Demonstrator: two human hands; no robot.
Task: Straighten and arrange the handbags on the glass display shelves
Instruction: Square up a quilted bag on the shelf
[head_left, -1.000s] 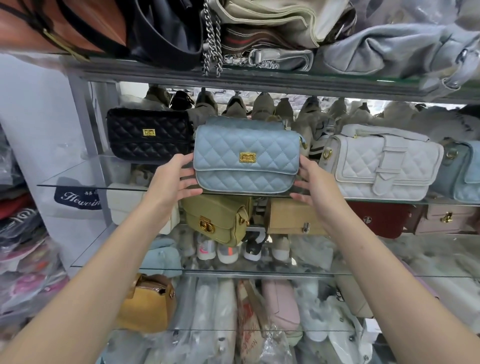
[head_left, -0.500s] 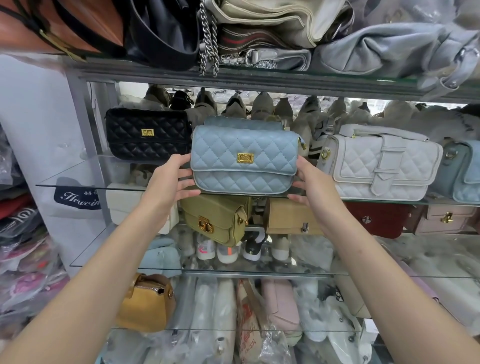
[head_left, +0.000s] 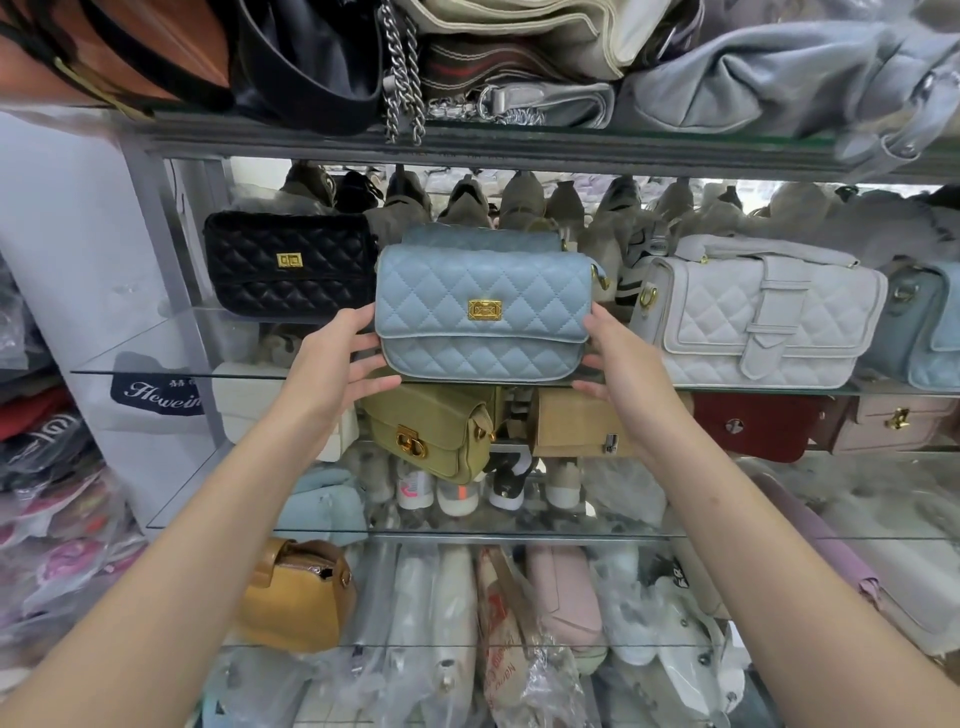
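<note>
Handbag (head_left: 483, 312), blue quilted, between left hand (head_left: 332, 366) and right hand (head_left: 621, 364)

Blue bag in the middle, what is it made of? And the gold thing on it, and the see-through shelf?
The blue bag looks like smooth leather or fake leather, softly matte, with puffy stitched diamonds; which one cannot be told. The gold clasp looks like polished metal, since it glints. The shelf looks like clear glass: its bare part is see-through with a thin shiny edge.
</note>
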